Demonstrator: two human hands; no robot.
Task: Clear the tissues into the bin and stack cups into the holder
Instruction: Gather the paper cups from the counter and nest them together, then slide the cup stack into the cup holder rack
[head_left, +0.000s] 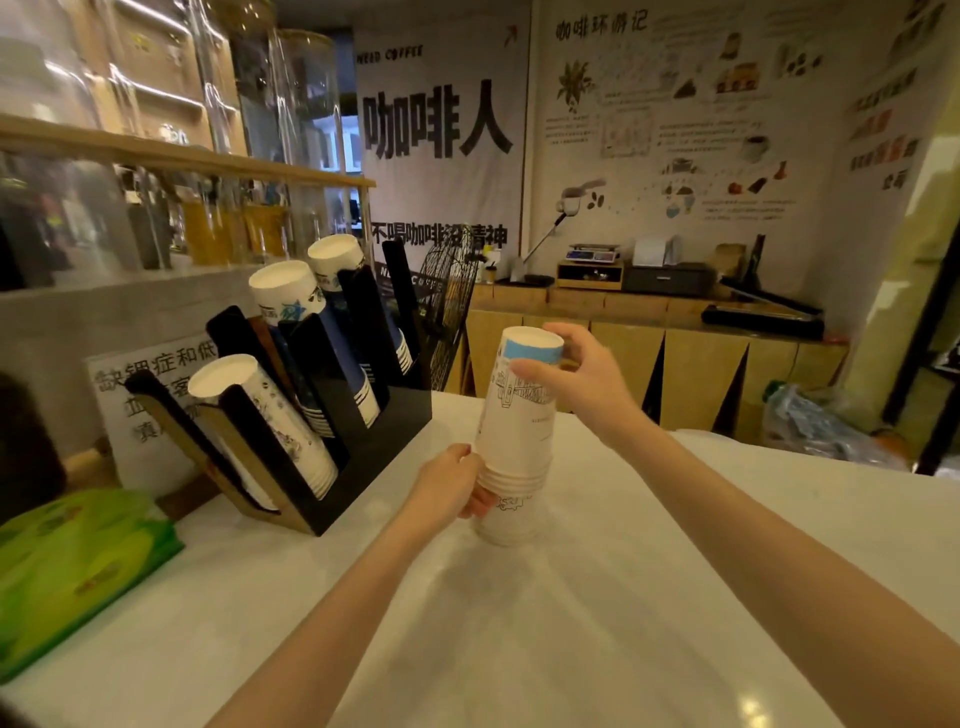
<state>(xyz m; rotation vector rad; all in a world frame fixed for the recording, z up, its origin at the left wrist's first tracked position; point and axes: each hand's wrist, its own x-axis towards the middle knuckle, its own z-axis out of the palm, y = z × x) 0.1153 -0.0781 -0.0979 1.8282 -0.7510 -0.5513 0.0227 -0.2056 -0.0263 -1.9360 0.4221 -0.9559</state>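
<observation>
A person stands at a white counter (597, 597) with both bare arms reaching out. In the middle of the counter is a stack of paper cups (517, 441), turned upside down, with the bottoms up. The stack leans a little to the left. The cups are white with thin line drawings, and the top one has a light blue band. The left hand (452, 486) holds the stack low down, with its fingers curled around the rims of the lower cups. The right hand (582, 376) holds the top cup, with the thumb in front and the fingers wrapped behind it near the blue band. To the left, near the stack but not touching it, is a black holder (374, 431) with slanted slots. Three slots have cups in them: a white stack (270, 415) in front, and two blue and white stacks (322, 332) behind it. A green pack (72, 566) lies at the left edge of the counter. A white sign (150, 405) with dark writing stands behind the holder. Far back is a wooden bench (649, 358) with a scale (592, 253) on it, and big posters (441, 119) hang on the wall.
</observation>
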